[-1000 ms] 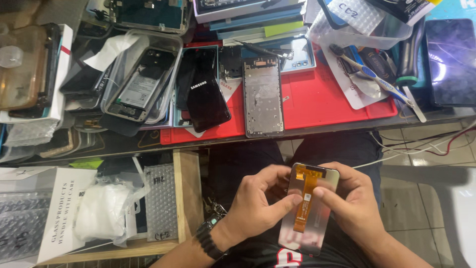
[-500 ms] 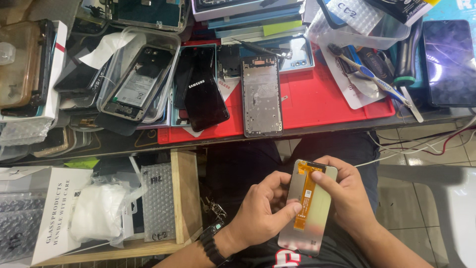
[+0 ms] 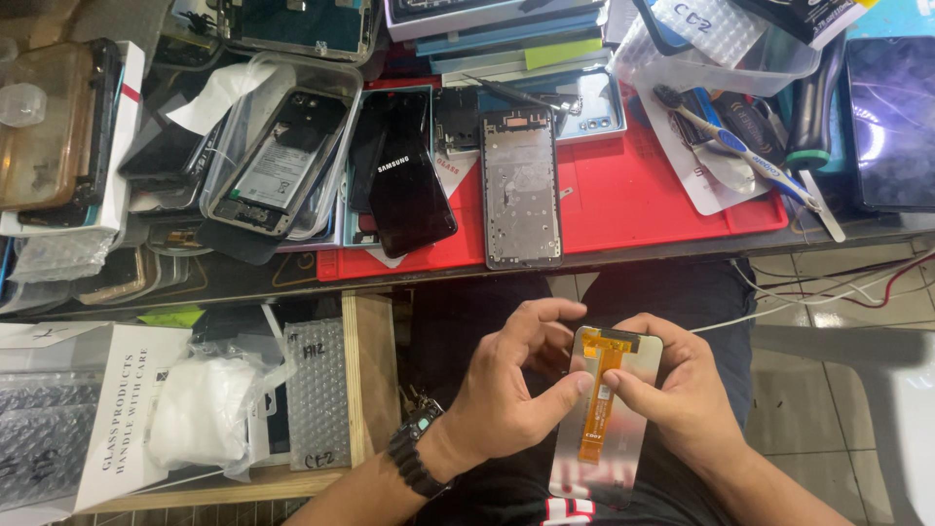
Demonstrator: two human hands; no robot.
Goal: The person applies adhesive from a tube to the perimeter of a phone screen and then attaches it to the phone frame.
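Item: phone display panel (image 3: 616,429), back side up, orange flex cable (image 3: 596,404) exposed, held over the lap at 6 o'clock. Left hand (image 3: 506,390) and right hand (image 3: 682,399) both grip it, thumbs meeting on the cable. Step: seating or checking the flex; light, precise thumb pressure advised. Bare phone frame (image 3: 521,185) lies at 12 o'clock on the red mat (image 3: 662,195).

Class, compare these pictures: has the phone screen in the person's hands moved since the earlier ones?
Cannot tell: the phone screen keeps about the same distance below the red mat, between both thumbs; slight shifts match head-camera movement.
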